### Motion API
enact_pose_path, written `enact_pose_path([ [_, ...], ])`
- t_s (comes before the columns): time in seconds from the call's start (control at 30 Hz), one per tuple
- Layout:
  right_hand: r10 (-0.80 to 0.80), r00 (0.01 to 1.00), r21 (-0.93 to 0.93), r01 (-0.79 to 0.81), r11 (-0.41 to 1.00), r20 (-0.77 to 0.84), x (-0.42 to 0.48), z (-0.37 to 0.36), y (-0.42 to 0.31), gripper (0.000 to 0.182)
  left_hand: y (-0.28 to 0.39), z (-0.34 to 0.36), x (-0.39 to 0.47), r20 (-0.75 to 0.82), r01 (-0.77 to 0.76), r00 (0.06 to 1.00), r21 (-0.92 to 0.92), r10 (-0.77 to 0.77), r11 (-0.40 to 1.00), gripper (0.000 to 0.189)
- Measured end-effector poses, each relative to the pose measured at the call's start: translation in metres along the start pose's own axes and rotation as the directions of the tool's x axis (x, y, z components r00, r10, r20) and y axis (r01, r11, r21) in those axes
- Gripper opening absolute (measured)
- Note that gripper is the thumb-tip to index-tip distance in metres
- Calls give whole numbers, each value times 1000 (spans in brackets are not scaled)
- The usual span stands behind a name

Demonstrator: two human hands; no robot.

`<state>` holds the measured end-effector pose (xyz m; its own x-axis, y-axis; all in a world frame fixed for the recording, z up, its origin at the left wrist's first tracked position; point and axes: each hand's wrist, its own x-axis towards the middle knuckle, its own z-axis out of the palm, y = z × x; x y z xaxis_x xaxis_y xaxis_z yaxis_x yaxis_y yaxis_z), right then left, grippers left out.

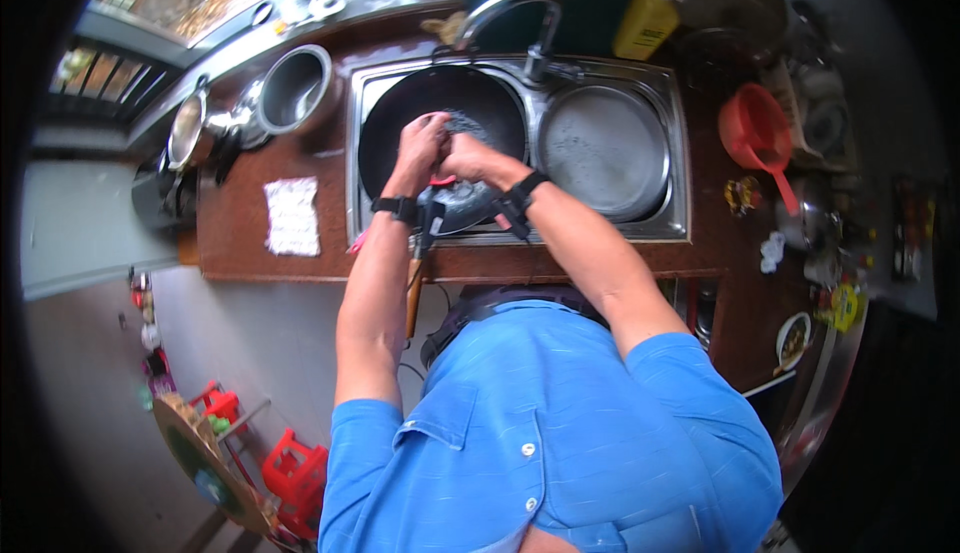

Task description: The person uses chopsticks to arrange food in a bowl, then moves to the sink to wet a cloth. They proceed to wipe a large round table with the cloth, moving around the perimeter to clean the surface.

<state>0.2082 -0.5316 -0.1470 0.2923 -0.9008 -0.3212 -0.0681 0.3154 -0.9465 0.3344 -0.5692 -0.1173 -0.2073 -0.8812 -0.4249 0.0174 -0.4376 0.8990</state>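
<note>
My left hand [421,149] and my right hand [472,158] are pressed together over a dark wok [386,121] that sits in the left basin of the steel sink. Their fingers are curled, and whatever may be between them is hidden. A small red-pink piece [444,180] shows just below the hands; I cannot tell what it belongs to. Wet, glinting patches lie on the wok's inside. The wok's wooden handle [414,294] points towards me past the counter edge, beside my left forearm. Black straps circle both wrists.
A wide metal pan [600,148] fills the right basin, below the chrome faucet [544,35]. On the left stand a metal pot [296,91] and a white packet [292,217]. To the right are a red plastic dipper [756,126], a yellow bottle [646,20] and stacked dishes.
</note>
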Motion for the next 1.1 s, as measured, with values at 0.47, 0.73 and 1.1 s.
enact_pose_path([
  [0.47, -47, 964, -542, -106, 833, -261, -27, 31, -7, 34, -40, -12, 19, -188, -48, 964, 574, 188, 818, 26],
  [0.73, -343, 924, -755, 100, 648, -172, -24, 24, 28, 42, -39, 3, -17, -271, -66, 930, 542, 249, 838, 31],
  [1.1, 133, 990, 386, -136, 912, 34, -47, -29, -9, 53, -13, -45, -41, 18, 54, 999, -392, -51, 918, 36],
])
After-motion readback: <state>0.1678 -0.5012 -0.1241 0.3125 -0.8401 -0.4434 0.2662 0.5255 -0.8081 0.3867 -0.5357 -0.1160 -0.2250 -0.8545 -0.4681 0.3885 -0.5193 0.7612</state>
